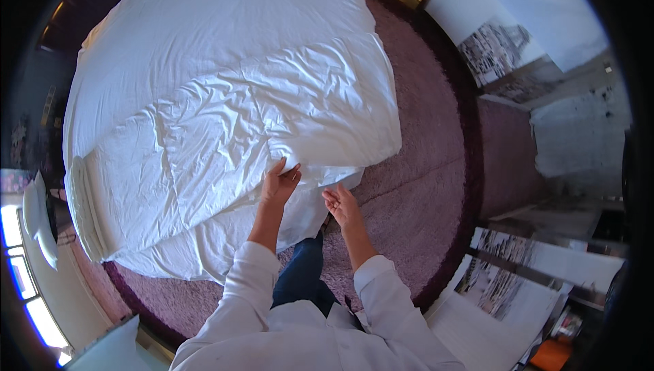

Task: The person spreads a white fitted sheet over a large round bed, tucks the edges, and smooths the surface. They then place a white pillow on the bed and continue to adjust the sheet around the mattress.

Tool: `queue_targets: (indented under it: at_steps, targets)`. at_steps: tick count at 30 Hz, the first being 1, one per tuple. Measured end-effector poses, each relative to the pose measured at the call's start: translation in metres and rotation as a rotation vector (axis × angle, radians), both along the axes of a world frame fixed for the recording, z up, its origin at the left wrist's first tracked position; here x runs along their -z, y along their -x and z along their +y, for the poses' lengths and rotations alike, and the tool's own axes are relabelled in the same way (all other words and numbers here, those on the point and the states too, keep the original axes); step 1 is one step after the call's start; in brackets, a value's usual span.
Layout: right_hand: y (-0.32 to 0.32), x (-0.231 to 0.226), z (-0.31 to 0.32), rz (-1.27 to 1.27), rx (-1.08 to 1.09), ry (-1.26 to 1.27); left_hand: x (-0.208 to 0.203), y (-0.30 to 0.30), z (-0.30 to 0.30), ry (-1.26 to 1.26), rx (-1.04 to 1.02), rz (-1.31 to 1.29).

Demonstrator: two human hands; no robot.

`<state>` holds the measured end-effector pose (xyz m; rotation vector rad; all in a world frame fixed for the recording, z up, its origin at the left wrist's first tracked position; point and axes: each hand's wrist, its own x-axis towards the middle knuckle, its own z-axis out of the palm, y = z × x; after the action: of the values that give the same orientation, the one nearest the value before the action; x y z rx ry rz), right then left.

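A large bed fills the upper left, covered by a wrinkled white duvet (225, 119) whose foot end hangs over the corner closest to me. My left hand (279, 181) lies flat on the duvet's lower edge, fingers spread and pressed on the fabric. Palm up and fingers loosely curled, my right hand (340, 204) hovers just below that edge, beside the hanging white sheet (300, 218); it holds nothing. Both arms wear white sleeves.
A purple shaggy carpet (415, 187) surrounds the bed. A white pillow (37, 224) lies at the far left near a bright window. Wall panels with black-and-white pictures (497, 51) stand at right, and another picture panel (511, 282) leans at lower right.
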<state>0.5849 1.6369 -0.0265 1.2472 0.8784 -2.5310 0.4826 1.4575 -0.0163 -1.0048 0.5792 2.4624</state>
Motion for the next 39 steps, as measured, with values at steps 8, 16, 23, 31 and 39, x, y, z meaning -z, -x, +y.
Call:
queue_targets:
  at_steps: [8,16,23,31,39]
  targets:
    - [0.106,-0.031,0.061,-0.028,0.246,0.137,-0.053,-0.012,-0.034,-0.125,0.021,0.048]
    - [0.161,-0.101,0.082,0.09,0.128,-0.472,-0.055,-0.007,-0.022,-0.048,0.031,-0.073]
    - [0.176,-0.14,0.053,0.688,-0.324,-1.296,-0.082,0.018,0.039,-0.038,0.099,-0.03]
    - [0.185,-0.147,0.075,0.965,-0.692,-1.366,-0.097,0.042,0.132,-0.268,0.074,0.165]
    - [0.238,-0.156,0.199,1.141,-0.944,-1.449,-0.085,0.086,0.175,0.039,-0.401,0.143]
